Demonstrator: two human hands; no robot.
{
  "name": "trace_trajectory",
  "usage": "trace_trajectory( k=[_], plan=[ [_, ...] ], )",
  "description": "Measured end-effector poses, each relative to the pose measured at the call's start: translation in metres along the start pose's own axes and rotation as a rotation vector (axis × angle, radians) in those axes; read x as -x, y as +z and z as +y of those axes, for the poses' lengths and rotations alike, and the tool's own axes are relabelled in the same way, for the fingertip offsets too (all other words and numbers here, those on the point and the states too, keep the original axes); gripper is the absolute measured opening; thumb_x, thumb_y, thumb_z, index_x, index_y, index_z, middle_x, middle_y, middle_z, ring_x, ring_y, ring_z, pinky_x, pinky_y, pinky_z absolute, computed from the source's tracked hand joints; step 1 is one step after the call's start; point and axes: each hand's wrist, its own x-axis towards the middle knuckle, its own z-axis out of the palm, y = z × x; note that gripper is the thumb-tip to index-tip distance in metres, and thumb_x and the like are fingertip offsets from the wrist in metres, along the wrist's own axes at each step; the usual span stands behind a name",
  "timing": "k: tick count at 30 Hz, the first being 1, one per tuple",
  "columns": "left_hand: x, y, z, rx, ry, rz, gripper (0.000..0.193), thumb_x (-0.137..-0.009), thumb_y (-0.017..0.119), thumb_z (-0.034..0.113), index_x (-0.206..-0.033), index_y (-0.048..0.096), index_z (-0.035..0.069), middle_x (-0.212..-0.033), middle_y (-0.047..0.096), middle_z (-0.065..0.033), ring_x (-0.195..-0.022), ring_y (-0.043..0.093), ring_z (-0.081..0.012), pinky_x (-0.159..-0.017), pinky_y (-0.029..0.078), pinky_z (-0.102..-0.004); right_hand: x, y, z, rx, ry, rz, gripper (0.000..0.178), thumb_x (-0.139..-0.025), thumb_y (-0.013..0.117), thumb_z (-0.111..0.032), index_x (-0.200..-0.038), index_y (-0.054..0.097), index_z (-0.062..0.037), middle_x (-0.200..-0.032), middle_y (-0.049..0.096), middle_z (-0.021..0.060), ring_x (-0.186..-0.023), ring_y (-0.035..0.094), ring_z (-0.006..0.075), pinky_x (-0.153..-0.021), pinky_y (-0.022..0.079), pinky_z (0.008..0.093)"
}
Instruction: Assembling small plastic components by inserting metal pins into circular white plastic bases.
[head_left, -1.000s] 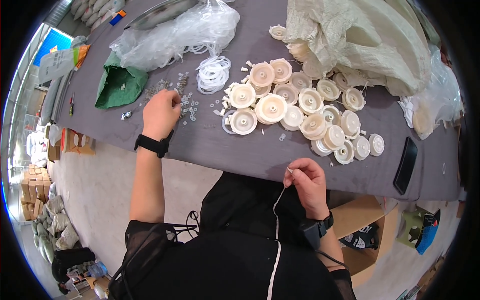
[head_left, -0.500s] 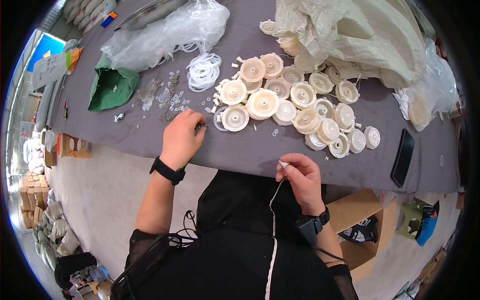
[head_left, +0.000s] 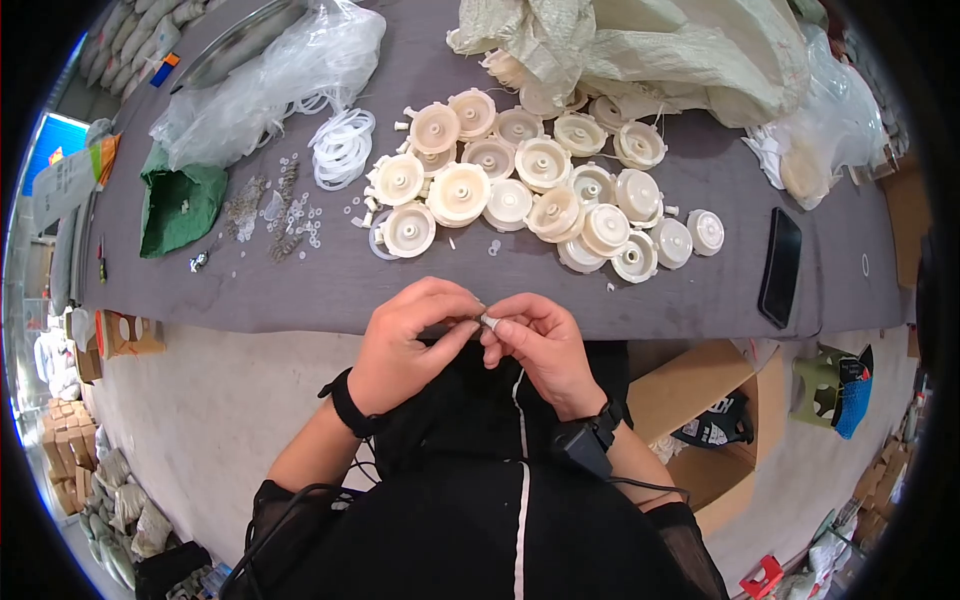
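Both my hands meet just off the table's near edge, fingertips almost touching. In the pinched fingers of my right hand [head_left: 545, 350] is a small white plastic piece [head_left: 489, 321], its narrow end toward the left hand. My left hand [head_left: 415, 340] is closed at the fingertips on what looks like a small metal spring, mostly hidden by the fingers. Beyond the hands lies a heap of cream plastic wheels [head_left: 459, 194] with raised hubs. Loose metal springs [head_left: 287, 243] and small clear washers [head_left: 313, 228] are scattered at the left.
White rings [head_left: 343, 150] lie beside a clear plastic bag [head_left: 280, 80]. A green pouch [head_left: 185, 205] sits farther left. A woven sack [head_left: 690, 60] covers the heap's far side. A black phone [head_left: 781, 268] rests at the right; an open cardboard box [head_left: 690, 385] stands below the table.
My left hand has come from beside the loose springs, toward me and right, to the right hand. The right hand has moved left with the white piece. The view has shifted right.
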Motion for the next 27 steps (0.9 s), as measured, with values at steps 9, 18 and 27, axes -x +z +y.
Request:
trace_trajectory(
  k=[9, 18, 27],
  plan=[
    [-0.012, 0.014, 0.007, 0.110, -0.066, -0.043, 0.043, -0.079, 0.058, -0.008, -0.120, 0.048, -0.001, -0.096, 0.062, -0.0098, -0.088, 0.061, -0.0136, -0.078, 0.048, -0.0257, 0.005, -0.010, -0.010, -0.014, -0.088, 0.022, 0.019, -0.088, 0.056, -0.007, -0.106, 0.052, -0.0012, -0.084, 0.062, 0.0081, -0.070, 0.061, 0.0120, -0.065, 0.050, 0.0243],
    [-0.044, 0.045, 0.025, 0.126, 0.038, -0.156, 0.045, -0.079, 0.056, -0.006, -0.123, 0.047, 0.002, -0.093, 0.064, -0.0103, -0.084, 0.063, -0.0164, -0.077, 0.050, -0.0277, 0.026, -0.035, -0.024, 0.003, -0.273, 0.101, 0.018, -0.087, 0.057, -0.005, -0.103, 0.058, 0.0022, -0.091, 0.064, 0.0105, -0.077, 0.063, 0.0156, -0.067, 0.052, 0.0259],
    [-0.086, 0.077, 0.057, 0.104, 0.077, -0.393, 0.040, -0.082, 0.052, -0.005, -0.121, 0.049, 0.002, -0.092, 0.064, -0.0115, -0.080, 0.064, -0.0180, -0.073, 0.050, -0.0291, 0.044, -0.050, -0.036, 0.073, -0.531, 0.198, 0.021, -0.087, 0.055, 0.000, -0.107, 0.057, 0.0030, -0.094, 0.064, 0.0117, -0.081, 0.064, 0.0179, -0.069, 0.053, 0.0278]
  ],
)
